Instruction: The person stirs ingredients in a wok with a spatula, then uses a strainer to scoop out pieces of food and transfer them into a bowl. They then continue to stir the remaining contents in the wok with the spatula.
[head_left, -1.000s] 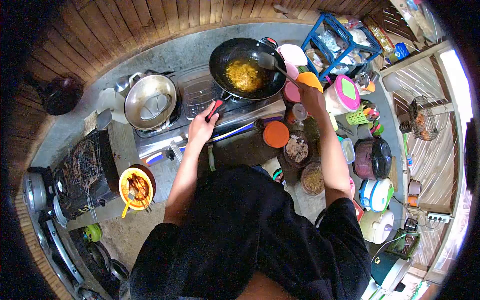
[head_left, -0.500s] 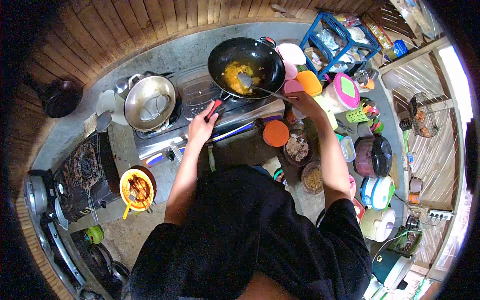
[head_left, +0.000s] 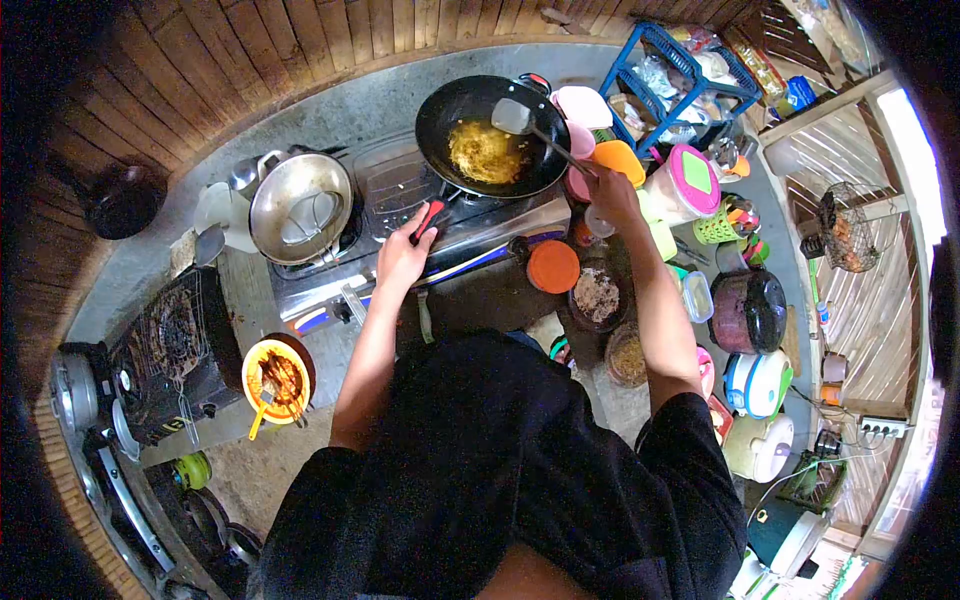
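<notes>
A black wok (head_left: 450, 110) stands on the right burner of the gas stove (head_left: 395, 190), with yellowish food in oil (head_left: 485, 152) at its bottom. My left hand (head_left: 404, 256) is closed around the wok's red-and-black handle (head_left: 428, 220). In my right hand (head_left: 608, 192) I grip a spatula (head_left: 512, 117); its flat metal blade is raised over the far right part of the wok, above the food. On the left burner sits a metal pan (head_left: 272, 205) with a wire-rimmed strainer (head_left: 312, 216) in it.
Plastic tubs, including an orange-lidded one (head_left: 553, 267), crowd the right side near a blue rack (head_left: 690, 80). Below my right arm are bowls of dry ingredients (head_left: 597, 297). At left stand a yellow bowl of dark red sauce (head_left: 276, 380) and a charred grill (head_left: 170, 340).
My right hand has lifted the spatula's blade out of the food, up and to the right. The food lies spread in the oil. My left hand stays on the handle.
</notes>
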